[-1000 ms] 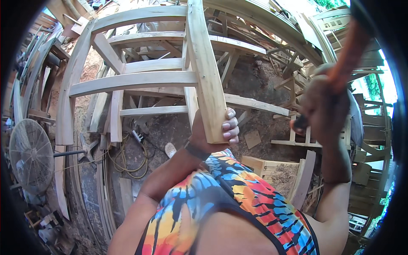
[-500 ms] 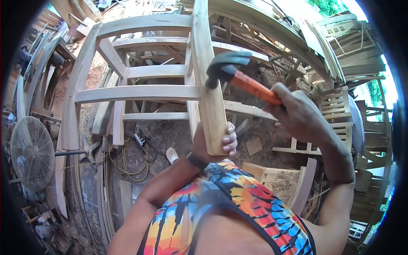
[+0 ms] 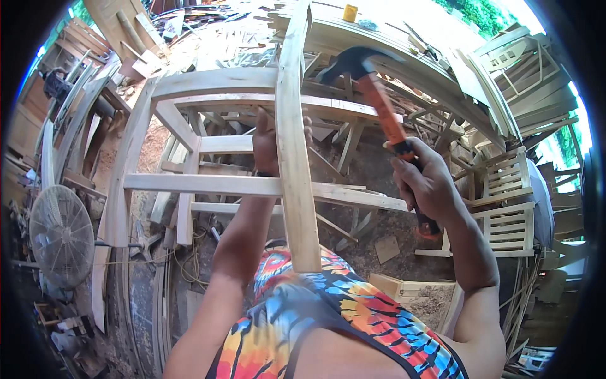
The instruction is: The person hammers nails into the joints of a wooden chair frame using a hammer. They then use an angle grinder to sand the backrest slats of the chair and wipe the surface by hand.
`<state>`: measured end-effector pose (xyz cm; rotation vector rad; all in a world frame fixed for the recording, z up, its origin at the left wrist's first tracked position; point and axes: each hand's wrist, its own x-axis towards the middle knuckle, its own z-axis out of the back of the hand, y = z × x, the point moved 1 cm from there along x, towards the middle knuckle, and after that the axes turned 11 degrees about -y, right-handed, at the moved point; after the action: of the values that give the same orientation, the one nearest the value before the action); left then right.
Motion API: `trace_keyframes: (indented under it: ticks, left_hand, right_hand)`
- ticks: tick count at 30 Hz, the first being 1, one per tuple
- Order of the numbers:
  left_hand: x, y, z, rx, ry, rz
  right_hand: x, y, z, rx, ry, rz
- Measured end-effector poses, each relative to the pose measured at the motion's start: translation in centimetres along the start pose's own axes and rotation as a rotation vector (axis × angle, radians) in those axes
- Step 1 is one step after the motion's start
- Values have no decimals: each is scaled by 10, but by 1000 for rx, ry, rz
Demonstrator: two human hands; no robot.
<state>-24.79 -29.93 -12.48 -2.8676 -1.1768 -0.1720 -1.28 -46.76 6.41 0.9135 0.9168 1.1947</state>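
Observation:
A pale wooden chair frame (image 3: pixel 208 183) stands before me, its posts joined by several rails. My left hand (image 3: pixel 267 148) is behind the nearest post (image 3: pixel 297 189), thumb on its left side and fingertips showing at its right edge. It appears to clasp the post at about the level between two rails; the palm is hidden. My right hand (image 3: pixel 429 180) is closed round the lower handle of a claw hammer (image 3: pixel 384 114) with an orange and black handle. The hammer is raised to the right of the post, its dark head slightly blurred and apart from the wood.
A round caged fan (image 3: pixel 61 227) stands at the left. Stacked boards (image 3: pixel 429 57) and a yellow container (image 3: pixel 350 12) lie at the back right. Slatted wooden pieces (image 3: pixel 505 227) stand at the right. A cord (image 3: pixel 189 268) and wood scraps lie on the floor.
My left hand has left the post's near end and moved farther up it. The hammer has lifted off the post, swinging up and right. The chair frame appears lower in view.

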Motion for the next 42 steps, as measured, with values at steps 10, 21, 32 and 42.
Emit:
trace_keyframes:
  ticks: [10, 21, 32, 42]
  left_hand:
    - [29, -14, 6, 177, -226, 89]
    - [21, -15, -10, 189, -338, 48]
    - [27, -12, -15, 218, -476, 31]
    - [22, -13, -12, 198, -515, 32]
  right_hand:
    - [73, 2, -42, -526, -124, 337]
    - [69, 42, -47, -218, -422, 452]
    - [90, 37, -35, -356, -372, 391]
    - [111, 41, -39, -664, -135, 354]
